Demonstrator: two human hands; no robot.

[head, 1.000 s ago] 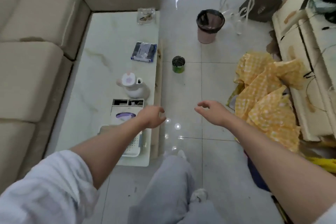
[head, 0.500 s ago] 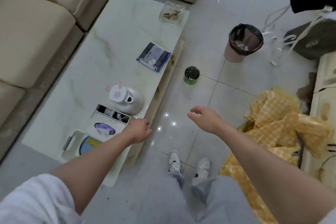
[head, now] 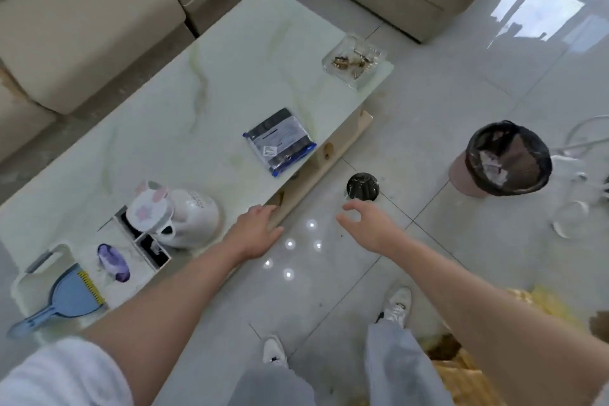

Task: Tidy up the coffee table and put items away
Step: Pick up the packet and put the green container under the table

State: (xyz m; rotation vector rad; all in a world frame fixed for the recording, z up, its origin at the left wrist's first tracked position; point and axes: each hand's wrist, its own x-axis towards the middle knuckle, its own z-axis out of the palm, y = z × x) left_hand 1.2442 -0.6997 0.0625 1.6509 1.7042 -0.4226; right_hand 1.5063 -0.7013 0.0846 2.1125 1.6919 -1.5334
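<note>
The pale marble coffee table [head: 211, 82] carries a blue-edged plastic packet [head: 280, 141], a glass ashtray [head: 354, 60] at its far corner, a white teapot with a bunny lid [head: 178, 212], a tissue box [head: 123, 260] and a blue dustpan [head: 66, 301] on a white tray. My left hand [head: 255, 234] hovers empty over the table's near edge, fingers loosely apart. My right hand [head: 365, 227] is open above the floor, just short of a small dark can [head: 362, 186] standing on the tiles.
A pink bin with a black liner [head: 504, 158] stands on the floor to the right. A beige sofa [head: 82, 20] wraps the table's far sides. Yellow checked cloth [head: 468, 369] lies at the lower right. White cables [head: 580, 208] trail at the right edge.
My view has swung left and closer over the table. Both hands stay empty, and the right one has come nearer to the dark can.
</note>
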